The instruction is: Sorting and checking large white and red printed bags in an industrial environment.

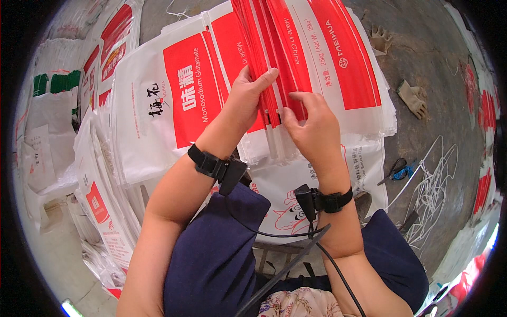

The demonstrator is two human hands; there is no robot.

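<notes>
A thick stack of flat white-and-red printed sacks (pixel 182 100) lies across the work surface before me. In the middle, several sacks stand up in a tight row of folded red edges (pixel 257 39). My left hand (pixel 248 98) is closed round the near left side of that row, its thumb lying over the top. To the right, my right hand (pixel 317 127) is at the near end of the row. Its thumb and forefinger are apart beside the red edges; its other fingers are partly hidden. Under the stack, another white sack (pixel 288 211) with a red line drawing shows near my knees.
More sack piles (pixel 97 203) stand at the left, some with green bands (pixel 58 83). On the grey floor to the right are a work glove (pixel 414 100), a second glove (pixel 380 40), tangled white cord (pixel 430 198), and a black-handled tool (pixel 397 168) beside something blue.
</notes>
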